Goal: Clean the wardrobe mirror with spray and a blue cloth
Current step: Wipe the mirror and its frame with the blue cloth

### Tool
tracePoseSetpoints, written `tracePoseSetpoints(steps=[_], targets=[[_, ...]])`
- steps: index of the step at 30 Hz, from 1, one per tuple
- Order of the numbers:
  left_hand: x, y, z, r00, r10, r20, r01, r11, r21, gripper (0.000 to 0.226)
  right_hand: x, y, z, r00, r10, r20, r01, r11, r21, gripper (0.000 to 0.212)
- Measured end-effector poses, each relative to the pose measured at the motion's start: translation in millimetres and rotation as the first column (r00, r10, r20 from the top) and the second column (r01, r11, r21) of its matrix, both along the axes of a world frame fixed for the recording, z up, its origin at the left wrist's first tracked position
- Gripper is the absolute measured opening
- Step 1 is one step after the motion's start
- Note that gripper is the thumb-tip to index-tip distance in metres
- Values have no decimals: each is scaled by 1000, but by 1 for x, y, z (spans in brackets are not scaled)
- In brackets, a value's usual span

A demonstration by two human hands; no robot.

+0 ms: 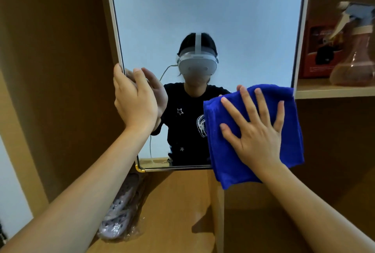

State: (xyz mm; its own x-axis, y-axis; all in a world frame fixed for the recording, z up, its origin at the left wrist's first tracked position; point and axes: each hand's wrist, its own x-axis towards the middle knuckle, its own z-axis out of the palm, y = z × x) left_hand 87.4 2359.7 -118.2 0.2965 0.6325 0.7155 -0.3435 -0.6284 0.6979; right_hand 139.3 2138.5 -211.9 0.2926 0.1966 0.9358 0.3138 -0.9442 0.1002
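— Wooden wardrobe panels fill the view, brown on both sides, with the mirror standing upright in the middle. Where's the cloth?

— Low on the right part of the mirror. The cloth is blue, folded, and pressed flat against the glass; its lower edge hangs past the mirror's bottom frame and its right edge overlaps the frame on that side.

— What holds it there?

— The right hand, palm flat on the cloth, fingers spread wide and open. It pins the cloth to the glass rather than clutching it.

— And the other hand?

— The left hand is at the mirror's left edge, about mid-height. Its thumb sits on the frame side and its fingers lie against the glass, so it grips the edge loosely. Its reflection meets it in the glass.

— Where's the spray?

— On the shelf at the right, well apart from both hands. The bottle is pinkish and see-through with a pale trigger head, standing upright. A red box stands just behind it, farther in.

— Anything below?

— A pale shoe with holes, in clear wrap, leaning low on the left, near the mirror's bottom corner. That corner carries a yellow cap. The glass reflects a person in a dark shirt wearing a headset.
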Motion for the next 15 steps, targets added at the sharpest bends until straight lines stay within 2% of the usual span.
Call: tracePoseSetpoints(steps=[3,6,9,13,15], targets=[[1,-1,1,1000,9,-4,-9,1000,-2,51,2,2,50,999,36,10,-37,993,110,57],[1,-1,1,1000,7,16,-7,1000,-4,50,2,8,61,999,43,20,-46,984,173,57],[-1,-4,2,1000,7,-2,-7,1000,-18,51,0,9,30,999,32,12,-33,988,152,59],[-5,-7,4,1000,8,-15,-9,1000,-22,52,-2,3,-25,1000,-9,-6,9,999,33,60],[-6,-7,4,1000,9,-18,-9,1000,-24,52,-4,2,-33,1000,-18,-20,18,1000,1,60]])
